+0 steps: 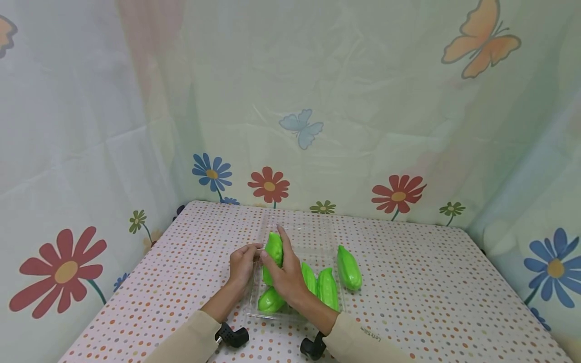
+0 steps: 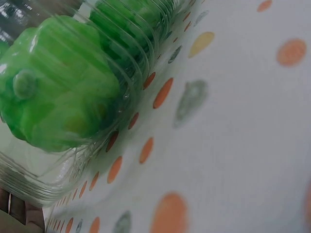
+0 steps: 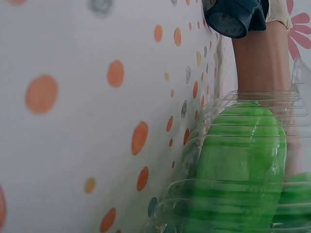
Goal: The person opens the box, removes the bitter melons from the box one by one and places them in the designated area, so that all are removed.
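Note:
A clear plastic clamshell box lies on the table with its lid folded back. My right hand holds a glossy green toy gourd over the box's left part, thumb on one side and fingers on the other. At the box's left rim, my left hand grips the edge with curled fingers; its fingertips are partly hidden. Inside the box sit more green gourds, one at the front left and two on the right. The right wrist view shows a gourd through the ribbed wall.
Just right of the box, another green gourd lies on the dotted tablecloth. The open lid extends toward the back. A flower-printed curtain encloses the table behind and at both sides.

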Motion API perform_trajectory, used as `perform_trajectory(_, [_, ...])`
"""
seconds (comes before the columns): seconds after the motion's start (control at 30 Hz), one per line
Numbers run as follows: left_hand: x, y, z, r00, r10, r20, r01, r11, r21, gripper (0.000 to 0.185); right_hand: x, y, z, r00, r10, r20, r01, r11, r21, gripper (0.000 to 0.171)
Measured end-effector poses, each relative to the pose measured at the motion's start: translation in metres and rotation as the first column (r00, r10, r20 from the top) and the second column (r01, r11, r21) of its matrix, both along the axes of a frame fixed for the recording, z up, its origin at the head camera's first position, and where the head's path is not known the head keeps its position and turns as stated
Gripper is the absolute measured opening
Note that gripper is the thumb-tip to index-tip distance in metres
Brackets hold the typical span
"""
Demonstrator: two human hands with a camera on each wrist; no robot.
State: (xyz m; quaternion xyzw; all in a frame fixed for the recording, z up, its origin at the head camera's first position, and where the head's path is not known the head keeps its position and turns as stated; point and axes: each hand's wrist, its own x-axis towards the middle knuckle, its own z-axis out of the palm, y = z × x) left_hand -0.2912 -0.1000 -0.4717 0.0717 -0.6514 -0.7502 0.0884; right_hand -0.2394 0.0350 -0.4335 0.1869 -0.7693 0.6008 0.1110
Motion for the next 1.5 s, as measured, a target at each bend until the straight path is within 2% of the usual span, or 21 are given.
perform_trajectory(0.13, [0.000, 0.000, 0.001, 1.000, -0.002, 0.005, 0.002, 1.000, -0.004, 0.028, 0.001, 0.001, 0.000, 0.999, 0.030, -0.015, -0.031, 0.999, -0.038, 0.074])
perform_trajectory(0.27, [0.000, 0.000, 0.000, 1.000, -0.005, 0.002, 0.006, 0.998, -0.057, 0.028, 0.000, 0.001, 0.000, 0.997, 0.064, -0.034, -0.067, 0.995, -0.073, 0.073])
perform_trajectory(0.6, [0.000, 0.000, -0.002, 1.000, -0.014, 0.008, 0.015, 0.995, -0.098, 0.029, 0.003, 0.002, 0.005, 0.995, 0.045, -0.088, -0.052, 0.996, -0.070, 0.060])
perform_trajectory(1.0, [-0.002, 0.000, -0.003, 0.998, -0.053, -0.021, 0.054, 0.997, 0.050, 0.032, 0.004, 0.004, 0.006, 0.994, -0.013, -0.106, 0.009, 0.999, -0.036, 0.044])
perform_trajectory(1.27, [-0.004, 0.001, -0.005, 0.999, -0.048, -0.014, 0.049, 0.998, 0.033, 0.033, 0.005, 0.009, 0.008, 0.991, -0.063, -0.121, 0.066, 0.998, 0.018, 0.040])
perform_trajectory(1.5, [-0.002, 0.001, -0.005, 0.997, -0.054, -0.060, 0.055, 0.998, 0.010, 0.033, 0.005, 0.022, 0.016, 0.985, -0.088, -0.147, 0.088, 0.996, -0.007, 0.039])
